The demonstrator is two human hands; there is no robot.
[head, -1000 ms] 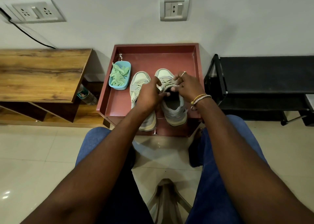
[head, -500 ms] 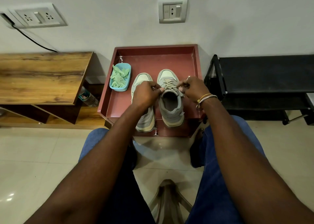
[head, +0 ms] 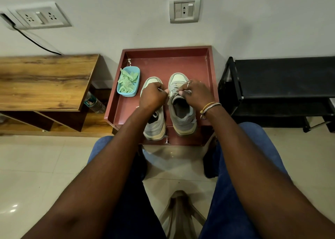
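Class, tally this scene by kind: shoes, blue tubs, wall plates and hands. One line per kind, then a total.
Shoes: 2, the left shoe and the right shoe
Blue tubs: 1, the blue tub
Wall plates: 2, the left plate and the middle plate
Hands: 2, the left hand and the right hand, each pinching the lace
Total: 7

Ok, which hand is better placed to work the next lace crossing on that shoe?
Probably the right hand: it pinches the laces directly over the shoe. The left hand sits aside, over the other shoe, pinching a lace end.
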